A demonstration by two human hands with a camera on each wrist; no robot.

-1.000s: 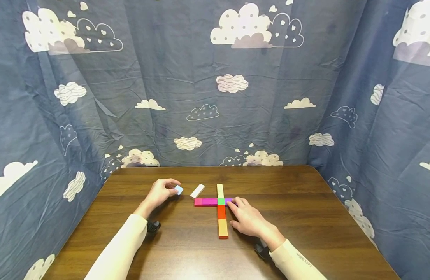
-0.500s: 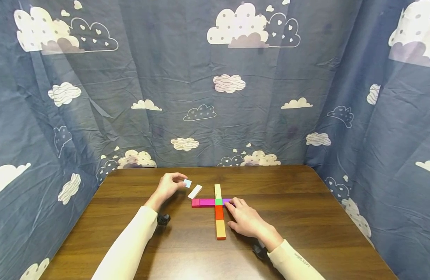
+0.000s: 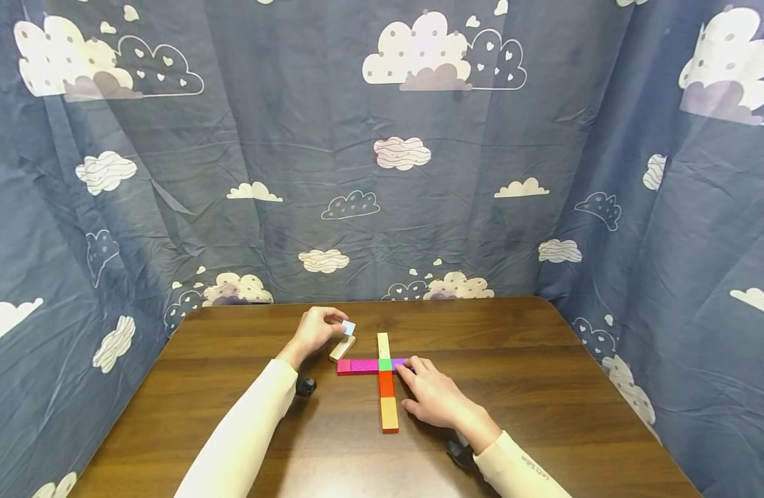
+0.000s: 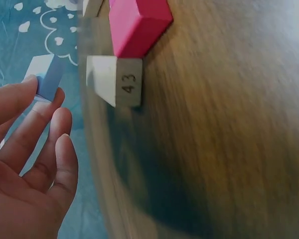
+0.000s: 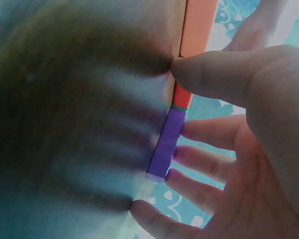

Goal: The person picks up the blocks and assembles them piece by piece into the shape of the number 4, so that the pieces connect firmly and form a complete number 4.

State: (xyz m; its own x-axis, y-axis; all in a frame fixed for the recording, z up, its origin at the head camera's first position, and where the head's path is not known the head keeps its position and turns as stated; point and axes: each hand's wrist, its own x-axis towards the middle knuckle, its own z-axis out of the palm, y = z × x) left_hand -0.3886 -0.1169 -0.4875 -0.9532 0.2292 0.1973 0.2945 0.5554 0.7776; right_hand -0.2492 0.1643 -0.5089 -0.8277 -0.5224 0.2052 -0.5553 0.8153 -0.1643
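My left hand (image 3: pixel 318 328) pinches a light blue block (image 4: pixel 49 79) between thumb and fingertips, raised off the table. Just below it lies a loose pale wooden block (image 3: pixel 342 348), whose end reads "43" in the left wrist view. A flat cross of blocks lies to the right, with a green block (image 3: pixel 385 364) at its centre. Its arms are a cream block (image 3: pixel 384 346), magenta (image 3: pixel 364 367) and pink blocks (image 3: pixel 343 368), red (image 3: pixel 386 384) and orange blocks (image 3: pixel 389 415), and a purple block (image 5: pixel 168 144). My right hand (image 3: pixel 440 395) rests its fingertips on the purple block, its thumb apart from them.
The brown wooden table (image 3: pixel 512 360) reaches back to a dark blue curtain (image 3: pixel 294 138) with cloud prints. The curtain also hangs along both sides. A dark wrist device (image 3: pixel 305 386) sits on the left wrist, another (image 3: pixel 459 453) on the right.
My left hand has carried the light blue block rightward and slightly away, to above the far end of the pale loose block. The right hand stays on the purple block. The view shifts slightly.
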